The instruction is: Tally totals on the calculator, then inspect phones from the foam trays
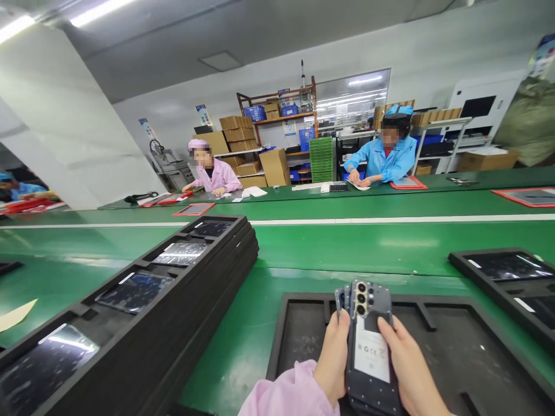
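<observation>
A small stack of smartphones [372, 341] is held between my two hands, backs facing up. The top one is dark, with a row of camera lenses and a white printed label. My left hand [332, 355] grips the left side, where another phone [341, 297] sticks out from beneath. My right hand [410, 367] clasps the right side, its thumb near the label. Below the phones lies a black foam tray [437, 352] with raised dividers. The lower end of the stack runs toward the bottom of the picture.
At left rises a tall stack of black foam trays [208, 294], the top one holding several dark screens [134, 289]. Another tray with screens [459, 277] is at right. Across the green belt [329, 245], two co-workers [214, 173] sit by red-framed pads [194, 209].
</observation>
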A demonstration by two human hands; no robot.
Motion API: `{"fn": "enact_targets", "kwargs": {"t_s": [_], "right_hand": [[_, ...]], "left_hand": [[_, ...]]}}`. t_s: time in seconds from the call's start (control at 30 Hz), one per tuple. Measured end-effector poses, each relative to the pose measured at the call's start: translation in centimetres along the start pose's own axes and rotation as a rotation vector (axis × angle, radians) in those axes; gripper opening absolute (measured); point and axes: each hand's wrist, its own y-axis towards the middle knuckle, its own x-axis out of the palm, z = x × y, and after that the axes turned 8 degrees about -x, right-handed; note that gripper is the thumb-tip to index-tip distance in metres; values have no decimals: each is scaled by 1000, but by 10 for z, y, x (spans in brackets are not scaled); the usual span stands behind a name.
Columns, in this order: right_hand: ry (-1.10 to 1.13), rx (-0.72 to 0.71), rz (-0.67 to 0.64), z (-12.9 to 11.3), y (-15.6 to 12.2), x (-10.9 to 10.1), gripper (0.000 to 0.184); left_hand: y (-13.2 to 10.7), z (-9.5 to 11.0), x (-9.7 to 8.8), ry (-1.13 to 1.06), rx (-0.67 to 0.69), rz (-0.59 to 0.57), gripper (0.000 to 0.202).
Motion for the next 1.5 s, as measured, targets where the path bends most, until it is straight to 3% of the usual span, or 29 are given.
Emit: {"fn": "enact_targets", "kwargs": {"t_s": [0.07,0.17,0.27,0.4,0.5,0.57,0.67,0.77,0.9,1.13,1.33,1.4,1.5], "right_hand": [[-63,-79,-29,7,-2,12,71],[-161,-286,-60,10,-6,11,75],[-138,-446,-130,10,-14,1,75],[-96,-362,-221,15,-27,-7,79],[-118,-330,-283,17,-32,-7,67],[-139,-347,-251,17,-33,-7,56],[-123,-460,-203,15,-36,-5,47],[-70,-641,-252,13,-38,-6,44],[-95,-743,-291,11,-40,-9,40],[-143,-787,-298,11,-43,-9,34],[-190,-776,-358,18,-41,-19,37],[-309,-702,-378,23,-36,-24,35],[-473,-500,-418,24,-29,-27,35]], "left_hand": [[-5,0,1,33,34,-6,72],[-13,4,-1,182,203,-65,73],[-19,7,-4,323,401,-111,102],[-22,-2,-9,304,456,-163,130],[-23,-13,-13,275,422,-111,126],[-24,-20,-17,299,404,-42,116],[-26,-26,-25,396,425,-2,101],[-31,-30,-29,460,560,-36,90],[-35,-33,-28,457,759,-101,76],[-34,-36,-31,462,817,-143,77],[-37,-39,-37,571,833,-68,86],[-40,-39,-36,620,810,-2,86],[-39,-34,-28,554,669,76,86]]}}
